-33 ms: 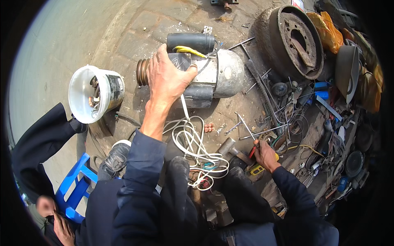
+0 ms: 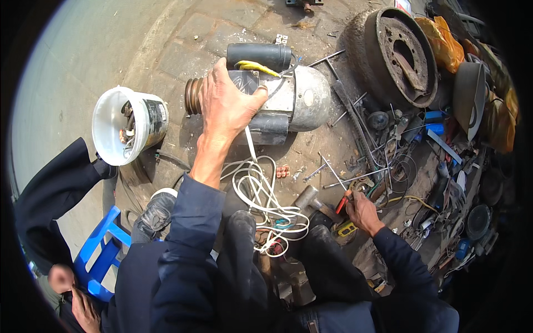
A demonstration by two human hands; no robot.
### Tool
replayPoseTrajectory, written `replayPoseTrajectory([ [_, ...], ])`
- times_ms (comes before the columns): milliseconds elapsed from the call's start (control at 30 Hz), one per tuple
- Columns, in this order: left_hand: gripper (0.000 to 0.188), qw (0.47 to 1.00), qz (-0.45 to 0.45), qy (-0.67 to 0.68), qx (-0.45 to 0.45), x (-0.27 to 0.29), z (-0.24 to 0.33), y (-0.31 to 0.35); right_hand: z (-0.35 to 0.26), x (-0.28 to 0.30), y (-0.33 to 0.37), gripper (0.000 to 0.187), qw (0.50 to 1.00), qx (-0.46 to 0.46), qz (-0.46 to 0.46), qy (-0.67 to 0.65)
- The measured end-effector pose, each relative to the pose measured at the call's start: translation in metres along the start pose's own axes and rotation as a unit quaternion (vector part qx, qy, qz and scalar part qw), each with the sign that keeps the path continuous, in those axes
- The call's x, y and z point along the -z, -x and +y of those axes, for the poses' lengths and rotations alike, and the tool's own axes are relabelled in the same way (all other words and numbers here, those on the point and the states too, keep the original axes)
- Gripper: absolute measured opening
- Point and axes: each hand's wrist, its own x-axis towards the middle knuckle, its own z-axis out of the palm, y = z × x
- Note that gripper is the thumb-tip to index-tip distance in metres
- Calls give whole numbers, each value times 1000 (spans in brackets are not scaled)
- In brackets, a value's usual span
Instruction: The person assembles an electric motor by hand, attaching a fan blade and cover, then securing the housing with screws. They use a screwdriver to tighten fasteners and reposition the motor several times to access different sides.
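An electric motor lies on the ground ahead, with a grey housing, a copper-coloured grooved pulley at its left end and a black cylinder along its far side. Across the black terminal box cover on top, my left hand is closed, fingers on the far side and thumb on the right. A yellow-green wire shows beside that cover. Low on the right, my right hand grips a screwdriver with a red and black handle; its thin shank seems to point away from me. The fingertips are partly hidden.
White cable lies coiled between the motor and my knees, beside a hammer. A white bucket stands left, near a person's sleeve and a blue plastic stool. Rusty wheel rim and scattered tools fill the right.
My right hand has shifted slightly, and more of the red handle shows beside its fingers. My left hand keeps its place on the motor.
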Motion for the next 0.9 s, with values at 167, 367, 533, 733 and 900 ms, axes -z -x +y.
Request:
replayPoseTrajectory([
  [167, 94, 1000, 10, 17, -10, -4, -6, 0, -81, 168, 21, 36, 996, 21, 12, -91],
  [367, 94, 1000, 16, 12, -15, -7, -8, 1, -178, 285, -6, 38, 922, 265, 248, -138],
  [533, 97, 1000, -1, 21, -3, -5, -6, 1, -213, 297, -45, 29, 887, 371, 273, -32],
  [733, 96, 1000, 0, 19, 1, -4, -6, 1, -231, 296, -54, 26, 892, 385, 238, 8],
  [900, 97, 1000, -2, 21, -5, -4, -6, 1, -232, 292, -58, 26, 894, 377, 242, 19],
])
